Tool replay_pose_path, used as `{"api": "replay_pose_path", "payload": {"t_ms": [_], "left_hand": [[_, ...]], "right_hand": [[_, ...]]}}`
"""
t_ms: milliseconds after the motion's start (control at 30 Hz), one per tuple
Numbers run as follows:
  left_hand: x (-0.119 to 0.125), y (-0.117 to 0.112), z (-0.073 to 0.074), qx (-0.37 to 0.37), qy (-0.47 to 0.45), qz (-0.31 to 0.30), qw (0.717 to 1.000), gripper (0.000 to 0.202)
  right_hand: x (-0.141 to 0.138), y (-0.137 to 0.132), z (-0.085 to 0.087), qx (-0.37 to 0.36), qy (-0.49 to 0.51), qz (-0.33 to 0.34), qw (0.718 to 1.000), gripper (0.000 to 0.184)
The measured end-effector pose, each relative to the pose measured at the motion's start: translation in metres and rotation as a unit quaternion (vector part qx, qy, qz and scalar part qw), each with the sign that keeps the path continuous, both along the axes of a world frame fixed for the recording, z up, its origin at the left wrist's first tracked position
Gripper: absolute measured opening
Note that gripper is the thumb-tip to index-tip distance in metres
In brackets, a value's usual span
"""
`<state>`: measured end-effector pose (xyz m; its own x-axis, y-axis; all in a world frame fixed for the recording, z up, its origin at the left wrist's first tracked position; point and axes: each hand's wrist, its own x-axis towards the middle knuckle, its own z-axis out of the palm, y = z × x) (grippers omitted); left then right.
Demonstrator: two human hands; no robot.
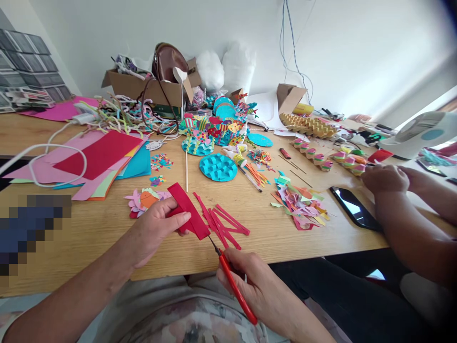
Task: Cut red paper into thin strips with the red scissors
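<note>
My left hand [160, 226] pinches a folded piece of red paper [191, 214] between thumb and fingers, above the front of the table. In my right hand [250, 276] is a pair of scissors [233, 283] with red handles. The blade tips touch or nearly touch the lower right corner of the red paper. Several narrow red paper strips [223, 224] lie on the table just to the right of that paper. Behind my left hand rests a small pile of pink and orange paper cutouts [146, 197], partly covered by the hand.
Stacked coloured paper [100, 157] lies at the left under a white cable [34, 171]. Blue round crafts [217, 167] and a paper-scrap heap [300, 202] occupy the middle. At the right, a co-worker's hands [387, 178] work beside a phone [353, 207]. Cardboard box [143, 88] stands behind.
</note>
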<state>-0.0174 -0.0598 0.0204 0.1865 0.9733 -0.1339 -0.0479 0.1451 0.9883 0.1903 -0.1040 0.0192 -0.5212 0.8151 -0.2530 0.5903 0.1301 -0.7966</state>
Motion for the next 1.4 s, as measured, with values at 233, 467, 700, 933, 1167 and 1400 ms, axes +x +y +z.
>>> {"api": "replay_pose_path", "payload": {"t_ms": [233,467,700,933,1167,1400], "left_hand": [[0.0019,-0.0010,-0.0022,0.004,0.001,-0.010,1.000,0.006],[0.0039,-0.0017,-0.0010,-0.009,-0.010,-0.007,1.000,0.006],[0.0050,-0.0010,-0.0008,-0.017,-0.008,-0.006,1.000,0.009],[0.0049,-0.0021,-0.0015,-0.016,-0.020,-0.013,1.000,0.007],[0.0044,-0.0027,-0.0004,-0.032,-0.026,-0.006,0.999,0.009],[0.0029,-0.0039,-0.0021,-0.054,-0.047,-0.005,0.997,0.010]], "right_hand": [[-0.0023,0.0027,-0.0032,-0.021,0.007,-0.006,1.000,0.026],[-0.0039,0.0026,-0.0027,-0.027,0.013,-0.009,0.999,0.026],[-0.0044,0.0028,-0.0040,-0.016,0.013,-0.009,1.000,0.025],[-0.0038,0.0026,-0.0054,-0.003,0.016,-0.006,1.000,0.032],[-0.0031,0.0032,-0.0060,0.038,-0.009,0.002,0.999,0.033],[-0.0059,0.0027,-0.0051,0.022,0.006,-0.005,1.000,0.030]]}}
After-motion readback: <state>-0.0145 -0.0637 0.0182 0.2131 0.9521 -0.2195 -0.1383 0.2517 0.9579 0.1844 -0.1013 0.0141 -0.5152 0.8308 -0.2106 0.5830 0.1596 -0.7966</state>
